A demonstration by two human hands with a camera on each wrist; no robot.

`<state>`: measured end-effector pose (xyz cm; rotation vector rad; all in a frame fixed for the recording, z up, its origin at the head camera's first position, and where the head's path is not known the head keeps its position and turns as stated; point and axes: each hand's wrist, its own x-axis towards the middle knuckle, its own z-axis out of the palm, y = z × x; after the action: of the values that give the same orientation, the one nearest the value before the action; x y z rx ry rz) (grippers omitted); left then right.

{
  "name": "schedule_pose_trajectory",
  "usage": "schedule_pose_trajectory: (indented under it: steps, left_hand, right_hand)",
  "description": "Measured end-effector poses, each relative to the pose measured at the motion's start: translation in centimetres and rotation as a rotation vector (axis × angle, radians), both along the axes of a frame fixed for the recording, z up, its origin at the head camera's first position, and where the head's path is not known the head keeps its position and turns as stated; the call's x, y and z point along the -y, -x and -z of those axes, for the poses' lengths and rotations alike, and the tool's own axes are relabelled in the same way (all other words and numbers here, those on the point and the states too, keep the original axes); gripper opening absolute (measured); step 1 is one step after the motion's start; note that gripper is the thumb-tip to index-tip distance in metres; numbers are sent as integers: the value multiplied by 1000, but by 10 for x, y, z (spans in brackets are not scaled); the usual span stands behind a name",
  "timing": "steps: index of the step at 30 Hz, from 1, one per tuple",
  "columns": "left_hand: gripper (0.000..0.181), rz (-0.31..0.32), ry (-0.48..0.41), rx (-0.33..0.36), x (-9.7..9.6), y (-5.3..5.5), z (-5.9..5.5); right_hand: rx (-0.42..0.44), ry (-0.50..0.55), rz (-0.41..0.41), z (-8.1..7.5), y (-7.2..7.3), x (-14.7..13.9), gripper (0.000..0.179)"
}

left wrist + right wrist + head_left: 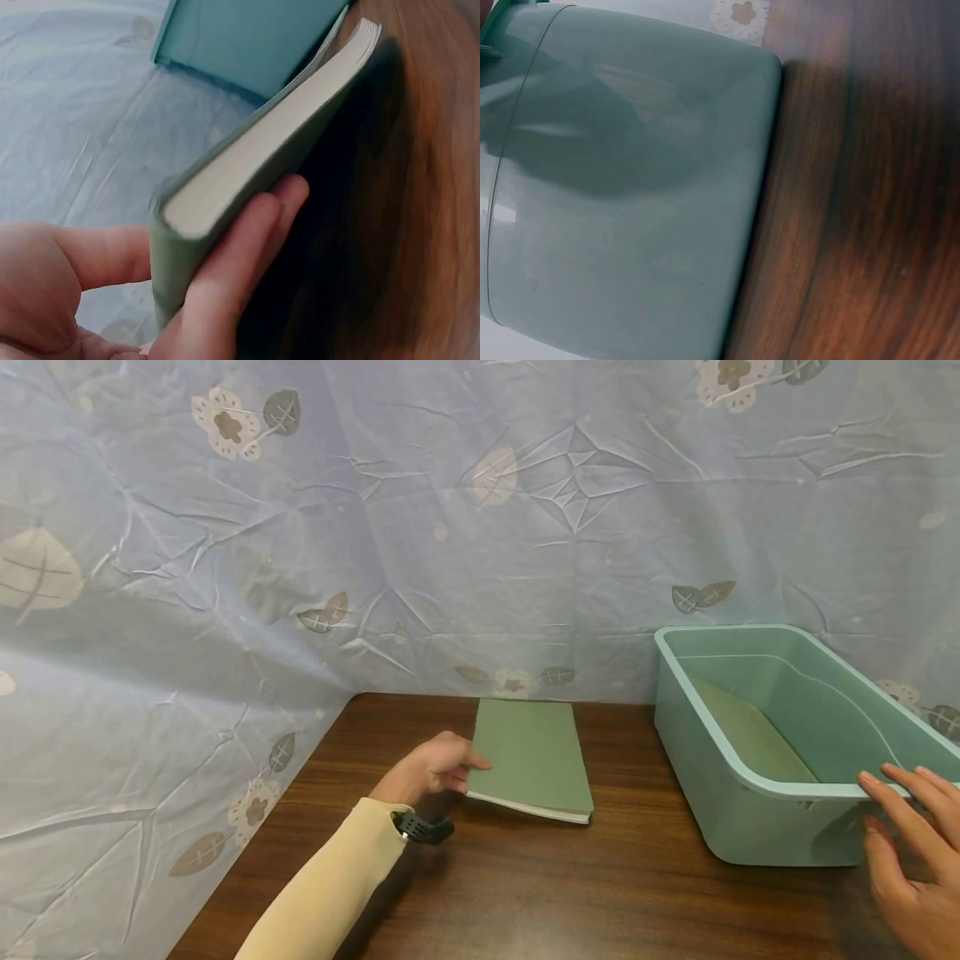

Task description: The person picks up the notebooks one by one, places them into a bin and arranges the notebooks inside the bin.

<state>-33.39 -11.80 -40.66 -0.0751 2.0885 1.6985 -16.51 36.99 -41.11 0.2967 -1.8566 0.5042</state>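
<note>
A green soft-cover book [531,756] with white pages is at the middle of the table, beside the back curtain. My left hand [444,763] pinches its spine side near the front corner, thumb on the top cover. In the left wrist view the fingers [244,247] are tucked under the lower cover, and dark shadow shows beneath the book. To the right stands a teal plastic bin [780,827]. My right hand [918,852] touches its front rim with extended fingertips, the thumb down by the outer wall. The right wrist view shows mostly that wall [645,225].
A flat olive-green surface [750,735] shows at the bottom of the bin. The brown wood-grain table [600,893] meets a pale flowered curtain [450,527] at the back and left. A dark watch strap [427,828] is on the left wrist, below a cream sleeve.
</note>
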Motion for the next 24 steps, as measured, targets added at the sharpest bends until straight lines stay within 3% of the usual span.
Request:
schedule_pose_trajectory:
  steps: [3,7,11,21,24]
  left_hand:
    - [22,19,-63,19,-5,-4,0]
    - [14,59,-181,63,-13,-6,1]
    - [40,73,-275,90,-18,-7,1]
    - [73,49,-299,65,-26,-13,2]
    - [82,52,-318,49,-29,-16,0]
  right_hand:
    - [5,13,-6,1,0,-1,44]
    - [8,10,-1,1,0,0,45]
    - [-14,-2,-2,0,0,-1,44]
    - [25,15,11,1,-1,0,45]
    - [4,40,-19,2,0,1,44]
